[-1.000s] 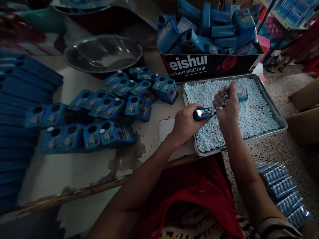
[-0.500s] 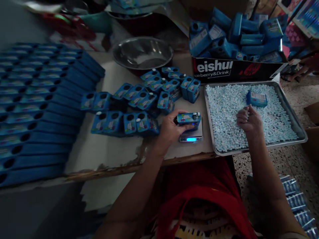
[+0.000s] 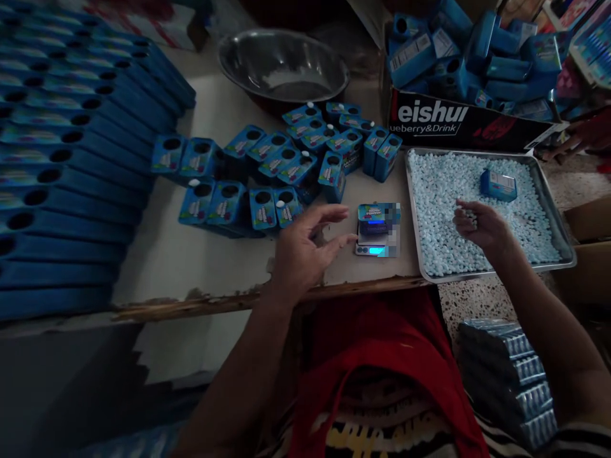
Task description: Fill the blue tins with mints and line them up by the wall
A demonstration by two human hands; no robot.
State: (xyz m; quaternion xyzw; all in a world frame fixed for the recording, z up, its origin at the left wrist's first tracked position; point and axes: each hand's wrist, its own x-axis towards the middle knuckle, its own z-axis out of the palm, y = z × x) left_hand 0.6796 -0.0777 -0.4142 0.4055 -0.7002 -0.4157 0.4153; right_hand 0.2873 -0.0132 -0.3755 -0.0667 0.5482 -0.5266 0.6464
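A small digital scale with a lit blue display sits near the table's front edge. On it rests a blue candy container; a pixelated patch hides its right part. Just left of the scale is my left hand, thumb and fingers spread, holding nothing. My right hand hovers above a metal tray of small pale-blue and white candies. Its fingers are curled around a few candies. Another blue container lies on the candies beyond that hand.
Several blue containers stand left of the scale, some with a white piece at the opening. Rows of more containers fill the left side. Behind are a steel bowl and a carton heaped with containers. Another person's hand shows at right.
My left hand has let go of the container on the scale and drawn back to the left, opening. My right hand remains over the tray, fingers still curled. The view has shifted slightly.
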